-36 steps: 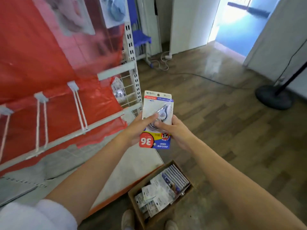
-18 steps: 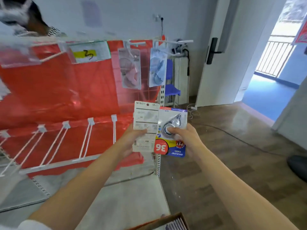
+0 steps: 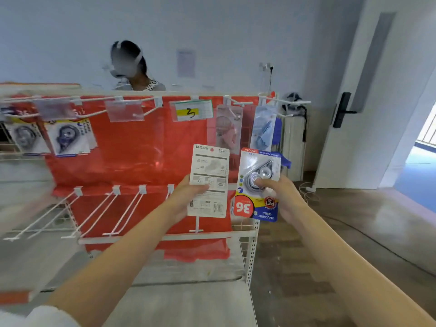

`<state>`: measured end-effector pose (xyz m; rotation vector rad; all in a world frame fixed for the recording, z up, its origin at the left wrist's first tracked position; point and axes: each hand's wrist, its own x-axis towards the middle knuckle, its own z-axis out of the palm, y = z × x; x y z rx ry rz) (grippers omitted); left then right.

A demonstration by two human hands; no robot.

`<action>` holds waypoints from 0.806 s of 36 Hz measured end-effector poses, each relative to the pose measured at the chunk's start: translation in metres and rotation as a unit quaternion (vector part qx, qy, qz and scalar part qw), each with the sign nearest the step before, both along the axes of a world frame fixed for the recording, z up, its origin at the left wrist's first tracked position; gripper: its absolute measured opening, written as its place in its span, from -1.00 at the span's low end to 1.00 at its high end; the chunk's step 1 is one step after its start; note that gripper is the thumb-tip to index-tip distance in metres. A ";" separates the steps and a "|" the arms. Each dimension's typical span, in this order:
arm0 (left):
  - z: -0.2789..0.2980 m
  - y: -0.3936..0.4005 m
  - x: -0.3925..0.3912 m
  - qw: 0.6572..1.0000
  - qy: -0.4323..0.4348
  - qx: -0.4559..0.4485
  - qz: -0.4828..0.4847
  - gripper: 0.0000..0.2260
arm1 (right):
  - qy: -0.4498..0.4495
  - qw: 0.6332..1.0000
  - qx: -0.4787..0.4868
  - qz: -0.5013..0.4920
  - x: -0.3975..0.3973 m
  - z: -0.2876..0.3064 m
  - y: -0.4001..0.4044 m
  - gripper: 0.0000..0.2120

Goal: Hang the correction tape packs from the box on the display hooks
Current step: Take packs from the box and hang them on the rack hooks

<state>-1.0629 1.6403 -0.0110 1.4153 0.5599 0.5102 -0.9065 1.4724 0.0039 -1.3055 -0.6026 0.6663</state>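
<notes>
Small stationery shop, or a mock-up of one

Red-backed display rack (image 3: 132, 159) w/ white peg hooks (image 3: 127, 208), carded correction tape packs (image 3: 68, 138) hanging up top, handwritten price tag (image 3: 192, 112), plain white walls + wood floor (image 3: 354, 232).

One view only, head cam, so no overlap w/ any other. It looks forward and slightly down from the wearer's head, straight at the red-backed display rack (image 3: 132, 159), which is close, just past arm's reach. Both forearms come in from the bottom edge. Wide-angle lens bends the edges. Right side takes in the wood floor (image 3: 354, 232) and a white door (image 3: 368, 109).
</notes>
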 end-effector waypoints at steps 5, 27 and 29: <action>0.008 0.000 -0.004 1.000 -0.016 0.017 -0.005 -0.62 | -0.020 1.000 0.002 0.011 -0.006 0.007 0.002 -0.77; 0.009 -0.022 0.019 0.999 -0.027 0.024 -0.033 -0.77 | -0.080 0.996 -0.031 0.024 -0.013 0.014 -0.012 -0.72; 0.009 -0.022 0.019 0.999 -0.029 0.020 -0.029 -0.78 | -0.081 0.995 -0.050 0.029 -0.014 0.012 -0.011 -0.63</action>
